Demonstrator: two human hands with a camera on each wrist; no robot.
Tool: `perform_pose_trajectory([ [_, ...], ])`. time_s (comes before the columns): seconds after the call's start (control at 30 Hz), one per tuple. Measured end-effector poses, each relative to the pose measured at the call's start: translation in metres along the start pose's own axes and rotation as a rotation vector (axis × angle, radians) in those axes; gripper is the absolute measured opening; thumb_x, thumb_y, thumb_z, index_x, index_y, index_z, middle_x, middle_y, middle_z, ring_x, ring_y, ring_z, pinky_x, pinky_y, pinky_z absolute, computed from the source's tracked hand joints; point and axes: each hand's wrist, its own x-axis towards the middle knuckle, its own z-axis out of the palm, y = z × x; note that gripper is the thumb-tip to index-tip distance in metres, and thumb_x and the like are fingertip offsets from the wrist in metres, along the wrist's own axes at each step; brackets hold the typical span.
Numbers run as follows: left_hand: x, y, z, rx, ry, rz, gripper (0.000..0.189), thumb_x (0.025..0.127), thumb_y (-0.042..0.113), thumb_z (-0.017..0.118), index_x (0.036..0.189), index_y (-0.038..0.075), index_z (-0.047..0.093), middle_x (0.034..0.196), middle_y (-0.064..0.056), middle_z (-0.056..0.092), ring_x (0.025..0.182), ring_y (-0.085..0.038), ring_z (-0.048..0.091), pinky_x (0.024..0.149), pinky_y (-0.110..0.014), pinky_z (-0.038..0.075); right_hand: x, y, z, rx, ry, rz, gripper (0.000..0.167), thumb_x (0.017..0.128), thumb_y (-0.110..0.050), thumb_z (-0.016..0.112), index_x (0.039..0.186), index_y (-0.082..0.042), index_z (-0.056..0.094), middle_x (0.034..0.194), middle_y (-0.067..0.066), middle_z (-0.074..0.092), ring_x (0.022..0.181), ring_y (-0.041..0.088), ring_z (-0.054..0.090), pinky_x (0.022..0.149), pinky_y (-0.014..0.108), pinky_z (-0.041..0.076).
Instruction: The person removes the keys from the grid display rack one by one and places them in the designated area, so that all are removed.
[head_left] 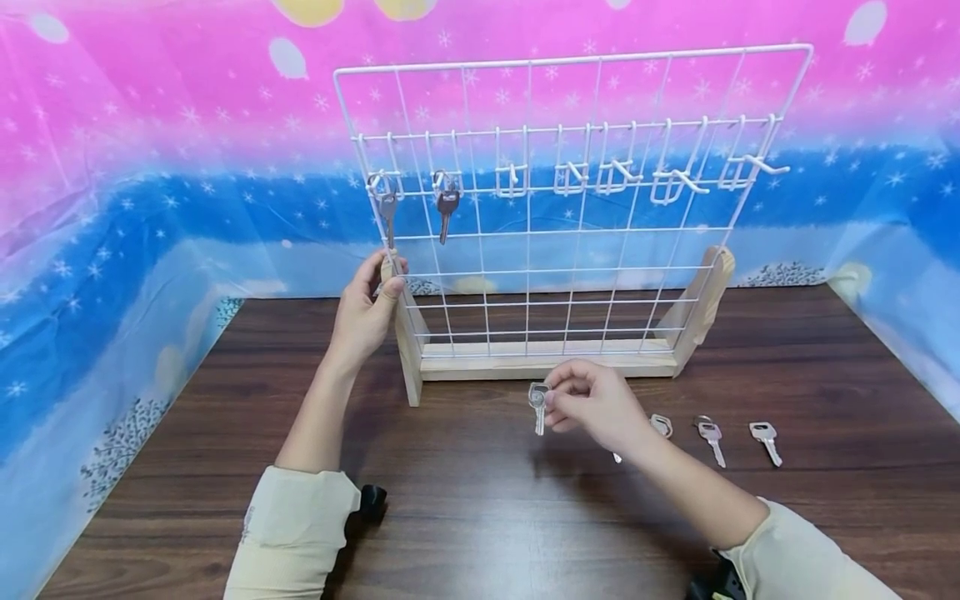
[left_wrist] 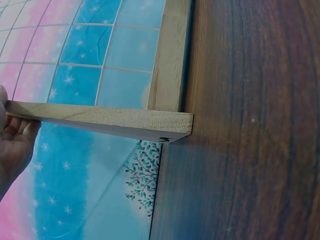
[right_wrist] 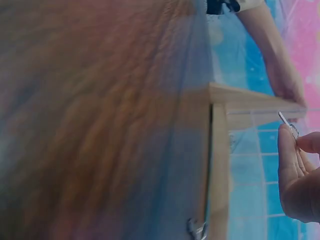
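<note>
My right hand pinches a silver key between thumb and fingers, in front of the rack's wooden base bar. In the right wrist view that key juts out from the fingertips. My left hand grips the top of the left wooden upright, thumb on the near side; the left wrist view shows the fingers behind this wooden upright. Two keys hang from the leftmost hooks of the white wire grid rack: one key at the end and a darker key beside it.
Several bare white hooks line the grid to the right. On the brown wooden table lie a key partly hidden by my right wrist, a key with a ring, and another key. A patterned cloth surrounds the table.
</note>
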Motion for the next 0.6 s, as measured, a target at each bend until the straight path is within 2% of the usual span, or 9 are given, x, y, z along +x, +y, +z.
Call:
perform_pose_trajectory([
  [0.4, 0.001, 0.000, 0.002, -0.010, -0.002, -0.009, 0.037, 0.096, 0.003, 0.046, 0.130, -0.008, 0.041, 0.124, -0.025, 0.050, 0.116, -0.030, 0.047, 0.092, -0.037, 0.040, -0.003, 0.023, -0.018, 0.058, -0.050, 0.203, 0.016, 0.085, 0.008, 0.055, 0.099, 0.015, 0.050, 0.072, 0.012, 0.062, 0.062, 0.017, 0.065, 0.060, 0.031, 0.054],
  [0.6, 0.000, -0.001, 0.001, -0.005, 0.003, -0.009, 0.039, 0.096, 0.005, 0.046, 0.132, -0.008, 0.040, 0.125, -0.026, 0.050, 0.118, -0.030, 0.046, 0.095, -0.041, 0.038, -0.002, 0.030, -0.021, 0.033, -0.059, 0.263, 0.017, 0.083, 0.010, 0.054, 0.099, 0.015, 0.050, 0.074, 0.013, 0.061, 0.061, 0.017, 0.064, 0.058, 0.031, 0.054],
])
